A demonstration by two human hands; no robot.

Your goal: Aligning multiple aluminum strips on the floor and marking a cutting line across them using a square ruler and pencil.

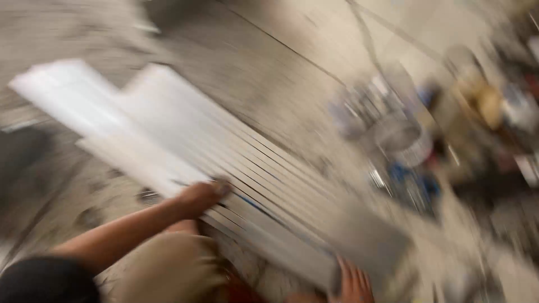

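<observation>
Blur smears the whole view. Left hand (202, 196) rests on the near edge of a stack of long white slats (224, 174) lying slantwise across the grey floor (264, 73); its fingers look curled, grip unclear. Right hand (353, 283) touches the slats' near right end, fingers spread. Blurred clutter (404, 140) lies far right.

The view is badly motion-blurred, and no label, sign or screen can be made out. Right of the stack of long white flat slats (224, 163), a blurred cluster of blue-and-white container-like shapes (404, 168) sits on the floor; whether they are packages cannot be told. Farther right lies a yellowish-brown rounded shape (485, 104), equally unclear.
</observation>
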